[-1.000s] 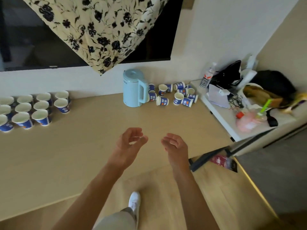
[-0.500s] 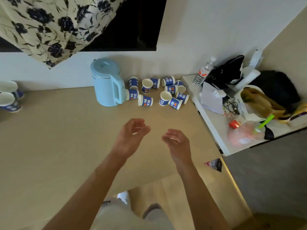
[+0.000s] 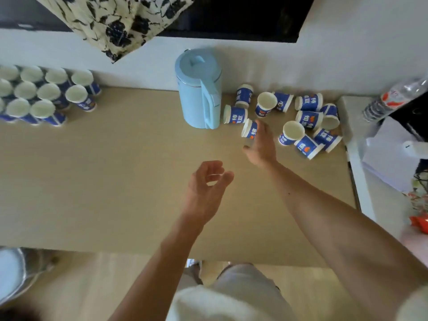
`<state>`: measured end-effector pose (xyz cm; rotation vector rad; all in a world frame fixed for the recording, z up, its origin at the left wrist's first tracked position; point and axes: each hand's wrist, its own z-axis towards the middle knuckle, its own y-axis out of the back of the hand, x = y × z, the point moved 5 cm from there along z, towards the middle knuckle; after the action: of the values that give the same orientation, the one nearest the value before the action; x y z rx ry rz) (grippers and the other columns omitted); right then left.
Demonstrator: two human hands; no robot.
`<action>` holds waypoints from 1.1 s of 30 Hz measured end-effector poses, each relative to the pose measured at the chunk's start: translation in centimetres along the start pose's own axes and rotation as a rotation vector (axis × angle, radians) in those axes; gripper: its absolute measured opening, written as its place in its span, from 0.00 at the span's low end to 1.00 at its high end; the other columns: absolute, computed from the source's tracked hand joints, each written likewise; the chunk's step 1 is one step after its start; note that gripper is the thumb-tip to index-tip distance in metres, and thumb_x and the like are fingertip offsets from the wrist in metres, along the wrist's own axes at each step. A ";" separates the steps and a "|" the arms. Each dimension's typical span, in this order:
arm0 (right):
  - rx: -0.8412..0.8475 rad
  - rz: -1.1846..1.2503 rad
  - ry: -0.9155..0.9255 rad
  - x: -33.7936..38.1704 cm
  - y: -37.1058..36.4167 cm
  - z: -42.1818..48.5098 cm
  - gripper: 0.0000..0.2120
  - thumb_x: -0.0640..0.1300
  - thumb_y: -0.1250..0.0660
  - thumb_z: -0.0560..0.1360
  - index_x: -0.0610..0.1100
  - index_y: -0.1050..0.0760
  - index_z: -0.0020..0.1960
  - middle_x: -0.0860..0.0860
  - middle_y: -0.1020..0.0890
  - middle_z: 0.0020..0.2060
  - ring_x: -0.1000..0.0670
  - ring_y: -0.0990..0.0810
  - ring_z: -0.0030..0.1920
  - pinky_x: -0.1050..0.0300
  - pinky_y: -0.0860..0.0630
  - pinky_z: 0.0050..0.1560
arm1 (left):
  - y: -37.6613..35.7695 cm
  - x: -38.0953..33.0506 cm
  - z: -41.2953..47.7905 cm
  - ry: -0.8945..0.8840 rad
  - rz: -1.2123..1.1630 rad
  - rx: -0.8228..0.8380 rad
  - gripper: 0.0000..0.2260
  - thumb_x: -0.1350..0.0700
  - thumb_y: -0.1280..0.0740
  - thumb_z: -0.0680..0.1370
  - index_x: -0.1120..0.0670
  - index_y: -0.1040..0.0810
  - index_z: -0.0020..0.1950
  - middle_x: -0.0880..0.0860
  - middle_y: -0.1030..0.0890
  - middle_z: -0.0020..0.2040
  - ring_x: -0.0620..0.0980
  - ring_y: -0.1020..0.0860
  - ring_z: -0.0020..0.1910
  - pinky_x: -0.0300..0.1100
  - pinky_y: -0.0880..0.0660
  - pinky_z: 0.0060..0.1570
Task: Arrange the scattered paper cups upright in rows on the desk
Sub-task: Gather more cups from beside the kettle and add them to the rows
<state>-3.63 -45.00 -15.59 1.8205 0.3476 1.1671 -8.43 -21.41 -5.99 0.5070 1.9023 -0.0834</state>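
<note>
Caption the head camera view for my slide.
Right hand reaches for a tipped paper cup near the blue kettle; upright cups stand in rows.

This is a lived-in home room: a floral curtain (image 3: 120,22) over a dark window (image 3: 231,17), a pale blue electric kettle (image 3: 199,89) on the wooden desk (image 3: 104,181), and a cluttered white side table (image 3: 354,158).

White wall (image 3: 347,54), dark window (image 3: 243,17), floral curtain (image 3: 122,22).

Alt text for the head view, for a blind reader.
The right hand reaches for a tipped cup among scattered cups beside a blue kettle; the left hand hovers empty over the desk. At left, upright cups stand in rows.
</note>
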 end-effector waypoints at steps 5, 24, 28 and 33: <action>0.053 -0.233 0.077 -1.3 -2.9 5.2 0.42 0.39 0.21 0.68 0.43 0.38 0.76 0.43 0.27 0.70 0.39 0.28 0.70 0.43 0.28 0.69 | -1.1 0.7 0.2 0.023 0.036 -0.085 0.11 0.54 0.26 0.76 0.50 0.20 0.58 0.47 0.17 0.52 0.44 0.18 0.53 0.25 0.26 0.42; 0.466 0.881 -0.135 -1.5 1.2 -4.2 0.39 0.40 0.17 0.64 0.52 0.33 0.68 0.54 0.20 0.55 0.56 0.18 0.52 0.60 0.19 0.47 | -4.3 1.5 3.1 0.066 0.262 -0.115 0.37 0.51 0.20 0.70 0.52 0.33 0.74 0.48 0.22 0.63 0.48 0.22 0.60 0.47 0.23 0.61; 0.529 0.826 -0.101 -1.4 3.8 -7.1 0.43 0.46 0.16 0.62 0.51 0.32 0.72 0.53 0.19 0.58 0.51 0.17 0.57 0.56 0.18 0.55 | -6.3 1.1 3.4 0.030 0.275 -0.062 0.37 0.51 0.19 0.68 0.51 0.31 0.74 0.45 0.20 0.61 0.43 0.21 0.58 0.43 0.22 0.58; 0.551 0.706 -0.065 -2.7 6.1 -7.8 0.38 0.44 0.17 0.67 0.49 0.31 0.72 0.50 0.19 0.60 0.49 0.18 0.60 0.48 0.19 0.61 | -8.7 0.9 2.8 -0.040 0.302 -0.028 0.26 0.53 0.19 0.69 0.53 0.23 0.64 0.46 0.17 0.56 0.43 0.18 0.53 0.49 0.18 0.52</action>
<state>-12.87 -45.77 -11.15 2.5774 -0.0400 1.5821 -9.60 -29.83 -9.46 0.7609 1.7657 0.1297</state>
